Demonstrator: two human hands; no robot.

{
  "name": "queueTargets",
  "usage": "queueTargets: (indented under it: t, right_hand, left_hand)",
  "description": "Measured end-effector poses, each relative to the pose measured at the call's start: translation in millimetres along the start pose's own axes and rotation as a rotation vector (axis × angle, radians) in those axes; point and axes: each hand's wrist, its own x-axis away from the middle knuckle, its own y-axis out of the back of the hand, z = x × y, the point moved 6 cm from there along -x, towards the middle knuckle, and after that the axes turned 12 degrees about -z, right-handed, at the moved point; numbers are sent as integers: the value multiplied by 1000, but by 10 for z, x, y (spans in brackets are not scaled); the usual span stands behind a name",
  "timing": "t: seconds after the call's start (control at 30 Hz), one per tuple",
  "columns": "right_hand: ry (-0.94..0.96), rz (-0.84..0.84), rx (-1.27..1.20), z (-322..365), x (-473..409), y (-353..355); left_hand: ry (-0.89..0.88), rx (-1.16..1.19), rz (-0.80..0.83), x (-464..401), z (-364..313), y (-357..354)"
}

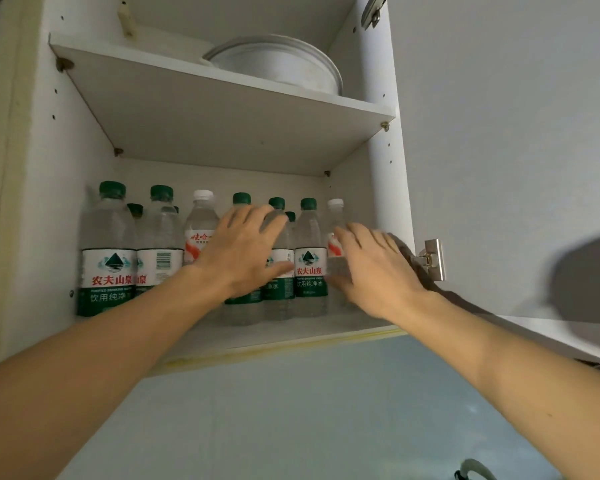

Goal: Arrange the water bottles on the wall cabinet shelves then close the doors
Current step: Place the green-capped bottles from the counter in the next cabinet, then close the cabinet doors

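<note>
Hands spread open, left hand (246, 251) against green-capped bottles (278, 271), right hand (371, 268) beside white-capped bottle (335, 223)

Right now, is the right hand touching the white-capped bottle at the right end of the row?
Cannot tell. In the head view the right hand overlaps the white-capped bottle, fingers spread, blurred; no plain contact or gap shows.

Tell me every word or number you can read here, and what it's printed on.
"农夫山泉" in red: label of the leftmost green-capped bottle, again on the green-capped bottle between the hands.
"饮用纯净" on both green bands; "水" follows on the second.
"娃哈" in red: white-capped bottle; rest hidden by the left hand.
Barcode digits and small print: too blurred.
</note>
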Motion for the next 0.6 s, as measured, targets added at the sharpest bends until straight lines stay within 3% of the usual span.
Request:
queueTargets:
  t: [0.13,0.27,0.37,0.6]
  right_hand:
    - [-322,-144,-217,-153,188,603]
    - [-487,-240,-358,-324,317,1368]
    - [-460,-295,-296,-411,387,2040]
    - [-403,-454,-167,-648,627,3209]
  left_hand:
    - [326,622,-336,-94,-271,418]
    - [566,1037,-360,-162,-676,649]
    - [594,1151,-305,-248,-1070,864]
    - [479,1210,-142,-427,-2129,1279]
